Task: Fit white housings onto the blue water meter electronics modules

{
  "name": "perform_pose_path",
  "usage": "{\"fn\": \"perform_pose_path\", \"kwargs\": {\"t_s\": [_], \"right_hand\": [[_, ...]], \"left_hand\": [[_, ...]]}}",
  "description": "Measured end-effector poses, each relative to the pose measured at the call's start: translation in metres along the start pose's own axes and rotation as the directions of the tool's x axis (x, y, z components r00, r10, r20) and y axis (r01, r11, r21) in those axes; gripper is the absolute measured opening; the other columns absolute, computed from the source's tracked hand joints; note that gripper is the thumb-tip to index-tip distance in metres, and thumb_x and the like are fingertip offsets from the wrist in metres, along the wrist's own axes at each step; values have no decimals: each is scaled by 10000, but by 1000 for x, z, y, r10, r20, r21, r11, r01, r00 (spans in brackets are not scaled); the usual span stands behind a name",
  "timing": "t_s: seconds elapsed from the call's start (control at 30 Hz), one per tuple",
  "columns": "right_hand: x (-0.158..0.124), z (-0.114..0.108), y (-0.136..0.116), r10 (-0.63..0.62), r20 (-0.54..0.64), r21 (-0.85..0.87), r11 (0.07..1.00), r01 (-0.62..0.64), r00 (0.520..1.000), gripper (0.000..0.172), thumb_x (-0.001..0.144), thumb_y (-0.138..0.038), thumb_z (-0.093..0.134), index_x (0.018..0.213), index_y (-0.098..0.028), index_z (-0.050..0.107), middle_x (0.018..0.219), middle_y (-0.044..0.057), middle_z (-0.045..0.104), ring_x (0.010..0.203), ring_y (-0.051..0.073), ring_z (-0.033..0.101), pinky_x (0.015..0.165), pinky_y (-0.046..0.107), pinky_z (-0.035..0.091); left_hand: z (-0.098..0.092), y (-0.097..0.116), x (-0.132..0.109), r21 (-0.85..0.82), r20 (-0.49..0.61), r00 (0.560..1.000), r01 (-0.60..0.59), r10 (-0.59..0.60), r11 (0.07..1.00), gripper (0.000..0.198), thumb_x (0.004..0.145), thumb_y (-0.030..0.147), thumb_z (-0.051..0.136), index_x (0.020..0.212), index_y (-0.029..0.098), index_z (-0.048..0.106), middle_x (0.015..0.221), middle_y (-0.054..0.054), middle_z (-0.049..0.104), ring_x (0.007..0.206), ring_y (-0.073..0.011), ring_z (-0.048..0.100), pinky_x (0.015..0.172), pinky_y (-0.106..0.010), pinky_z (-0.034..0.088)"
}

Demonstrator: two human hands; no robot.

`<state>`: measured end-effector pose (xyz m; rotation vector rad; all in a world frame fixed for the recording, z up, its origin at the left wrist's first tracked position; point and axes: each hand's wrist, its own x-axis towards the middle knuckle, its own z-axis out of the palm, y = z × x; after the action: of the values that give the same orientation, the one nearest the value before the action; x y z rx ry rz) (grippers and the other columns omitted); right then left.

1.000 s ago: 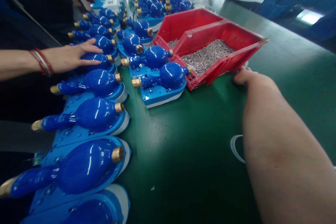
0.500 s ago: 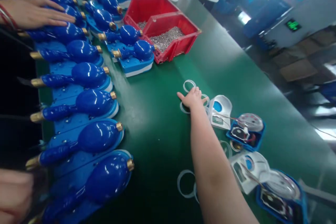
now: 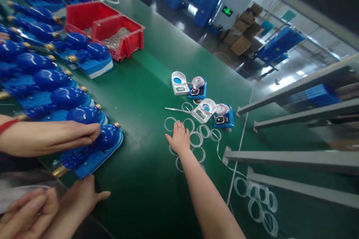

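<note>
Rings (image 3: 201,140): many loose beside white cover (image 3: 203,111); right hand (image 3: 180,140) over some, fingers parted, none visibly gripped; left hand (image 3: 84,196) unclear.

Parts count around the red bins (image 3: 135,41), 2 of those.
Right of bins: 2 white housings (image 3: 180,83), 2 blue housings (image 3: 231,115), 2 clear discs (image 3: 198,81), roughly 10 clear rings (image 3: 196,146), some overlapped. Further right of bins: 4 grey bars (image 3: 294,155), at least 6 more rings. Left of bins: blue bulb units (image 3: 67,97), a dozen-plus, far ones too blurred for exact count.
</note>
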<state>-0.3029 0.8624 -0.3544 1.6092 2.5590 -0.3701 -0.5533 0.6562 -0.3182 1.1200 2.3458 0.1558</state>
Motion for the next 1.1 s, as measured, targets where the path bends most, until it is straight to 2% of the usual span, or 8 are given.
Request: {"fn": "perform_pose_path", "kwargs": {"t_s": [0.13, 0.23, 0.33, 0.6, 0.73, 0.83, 1.0, 1.1], "right_hand": [[-74, 10, 44, 11, -94, -10, 1000, -12, 996, 562, 883, -390, 402, 1350, -80, 360, 1441, 144, 277, 1328, 280, 249, 1067, 481, 200], [-125, 15, 79, 15, -127, -15, 1000, -17, 992, 485, 877, -306, 403, 1304, -77, 429, 1402, 140, 358, 1299, 273, 315, 1051, 460, 263], [-174, 19, 119, 34, -169, -33, 999, -40, 985, 435, 859, -247, 409, 1251, -76, 492, 1354, 152, 426, 1257, 278, 387, 1020, 452, 335], [-277, 35, 225, 85, -293, -194, 970, -146, 952, 388, 859, -291, 385, 1183, -168, 561, 1261, 118, 531, 1162, 263, 502, 956, 438, 443], [-309, 36, 260, 190, -344, -256, 923, -286, 920, 393, 840, -312, 370, 1094, -140, 616, 1187, 147, 578, 1116, 283, 534, 935, 436, 455], [-325, 19, 276, 372, -312, -308, 831, -464, 874, 391, 803, -280, 353, 1015, -156, 657, 1091, 162, 623, 1052, 313, 563, 886, 474, 462], [-307, -37, 243, 778, -234, -208, 546, -811, 584, 396, 749, -226, 341, 912, -126, 688, 899, 191, 656, 871, 367, 600, 708, 506, 471], [-255, -61, 181, 886, -104, 316, 460, -830, 452, 375, 767, -287, 382, 962, -131, 661, 978, 162, 656, 922, 325, 599, 827, 493, 443]], "left_hand": [[58, 38, -50, 140, 45, 988, -154, 149, 978, 314, 755, 495, 426, 778, 203, 539, 802, -64, 637, 766, -243, 614, 707, -396, 510], [80, 92, -50, 106, -48, 894, -440, 446, 892, 469, 820, 443, 438, 1140, 106, 501, 1172, -156, 572, 1114, -257, 526, 956, -381, 425], [85, 154, -17, 129, -113, 804, -570, 583, 811, 538, 844, 393, 442, 1284, 86, 399, 1338, -151, 457, 1266, -266, 384, 1061, -394, 316], [86, 279, 99, 212, -81, 725, -658, 684, 722, 572, 843, 364, 464, 1361, 177, 310, 1444, -90, 326, 1336, -293, 243, 1040, -471, 301], [105, 295, 107, 204, -71, 746, -640, 663, 741, 425, 856, 313, 437, 1247, 145, 444, 1378, -137, 404, 1281, -319, 312, 1005, -518, 295], [121, 290, 80, 173, -78, 700, -692, 710, 701, 262, 876, 220, 377, 1034, 147, 573, 1213, -137, 533, 1165, -278, 431, 972, -445, 335], [133, 275, 8, 77, 34, 614, -789, 789, 610, 241, 892, 224, 384, 847, 179, 617, 923, -74, 636, 882, -200, 557, 784, -321, 449], [126, 268, -33, -62, 38, 592, -802, 805, 594, 206, 890, 205, 409, 869, 183, 613, 867, -42, 647, 791, -145, 570, 708, -246, 468]]}}
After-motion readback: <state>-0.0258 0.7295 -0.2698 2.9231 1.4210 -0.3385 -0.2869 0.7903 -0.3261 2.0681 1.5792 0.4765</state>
